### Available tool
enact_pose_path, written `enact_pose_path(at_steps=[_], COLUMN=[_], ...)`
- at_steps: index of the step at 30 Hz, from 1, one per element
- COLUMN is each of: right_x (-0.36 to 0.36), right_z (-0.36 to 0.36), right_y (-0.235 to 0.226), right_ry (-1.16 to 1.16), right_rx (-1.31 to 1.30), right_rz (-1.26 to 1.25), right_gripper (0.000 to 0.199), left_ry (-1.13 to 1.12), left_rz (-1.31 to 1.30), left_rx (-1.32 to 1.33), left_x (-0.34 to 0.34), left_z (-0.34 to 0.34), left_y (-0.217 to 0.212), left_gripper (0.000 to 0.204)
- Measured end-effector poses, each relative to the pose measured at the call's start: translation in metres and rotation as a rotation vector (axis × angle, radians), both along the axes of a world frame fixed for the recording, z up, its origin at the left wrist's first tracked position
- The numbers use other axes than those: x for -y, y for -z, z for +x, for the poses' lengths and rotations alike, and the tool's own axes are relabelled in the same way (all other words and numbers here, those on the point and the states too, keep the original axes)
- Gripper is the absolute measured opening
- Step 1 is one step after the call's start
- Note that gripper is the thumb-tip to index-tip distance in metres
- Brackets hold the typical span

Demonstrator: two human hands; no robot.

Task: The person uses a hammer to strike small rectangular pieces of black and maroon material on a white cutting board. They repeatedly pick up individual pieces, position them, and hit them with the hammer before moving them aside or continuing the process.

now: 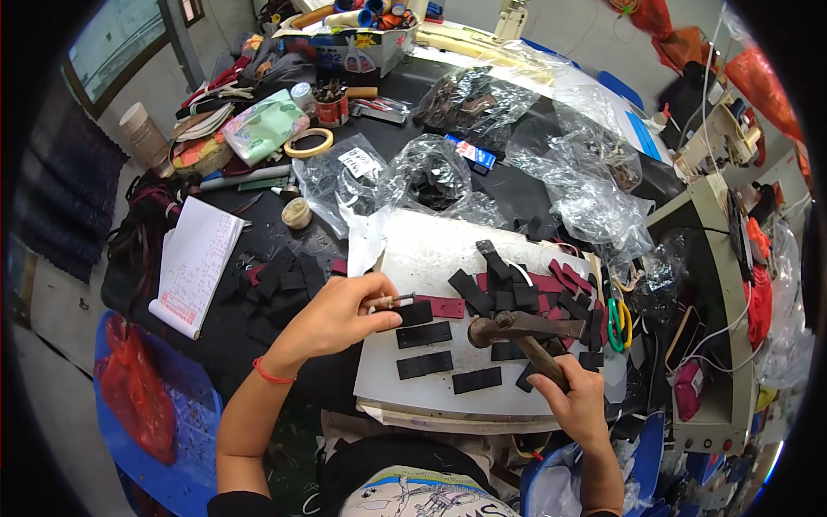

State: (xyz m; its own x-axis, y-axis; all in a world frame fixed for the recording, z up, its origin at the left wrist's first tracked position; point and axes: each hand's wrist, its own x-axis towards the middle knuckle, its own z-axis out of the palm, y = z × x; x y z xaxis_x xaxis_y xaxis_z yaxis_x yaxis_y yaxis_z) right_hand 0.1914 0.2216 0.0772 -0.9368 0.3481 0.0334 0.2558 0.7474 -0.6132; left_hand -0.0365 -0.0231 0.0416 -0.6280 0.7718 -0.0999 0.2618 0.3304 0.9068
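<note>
At the white board's (388, 366) nine o'clock edge, the left hand (343, 317) pinches thin rod-shaped pieces (392, 302) between bent fingers and thumb near black strips (424, 335), while toward four o'clock the right hand (575, 401) wraps closed around a hammer's (527, 325) handle.

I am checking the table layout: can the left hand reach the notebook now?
Probably yes: the notebook lies uncovered, with mainly low black strips between, though the left hand already holds a small tool.
</note>
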Motion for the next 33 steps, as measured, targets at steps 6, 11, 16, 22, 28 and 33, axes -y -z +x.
enact_pose_path(at_steps=[6, 11, 16, 22, 28, 33], right_x=[0.011, 0.018, 0.018, 0.017, 0.022, 0.021], right_z=[-0.005, -0.007, 0.007, 0.014, 0.017, 0.025], right_y=[0.001, 0.000, 0.000, 0.001, 0.001, 0.002], right_ry=[-0.068, -0.106, -0.063, -0.096, -0.115, -0.081], right_rx=[0.056, 0.022, 0.023, 0.034, 0.027, 0.029], right_rz=[-0.005, 0.041, 0.014, 0.044, 0.032, 0.020], right_gripper=[0.024, 0.025, 0.025, 0.025, 0.026, 0.026], left_ry=[0.143, -0.040, -0.037, 0.082, -0.071, -0.127], left_rz=[0.019, -0.026, -0.054, -0.109, -0.133, -0.099], left_rx=[0.074, -0.306, -0.237, -0.195, -0.589, -0.558], left_x=[0.034, 0.007, 0.003, 0.012, 0.004, 0.005], left_z=[0.053, 0.096, 0.083, 0.094, 0.096, 0.089], left_y=[-0.004, 0.024, 0.015, 0.012, 0.022, 0.016], left_gripper=[0.020, 0.021, 0.025, 0.017, 0.021, 0.019])
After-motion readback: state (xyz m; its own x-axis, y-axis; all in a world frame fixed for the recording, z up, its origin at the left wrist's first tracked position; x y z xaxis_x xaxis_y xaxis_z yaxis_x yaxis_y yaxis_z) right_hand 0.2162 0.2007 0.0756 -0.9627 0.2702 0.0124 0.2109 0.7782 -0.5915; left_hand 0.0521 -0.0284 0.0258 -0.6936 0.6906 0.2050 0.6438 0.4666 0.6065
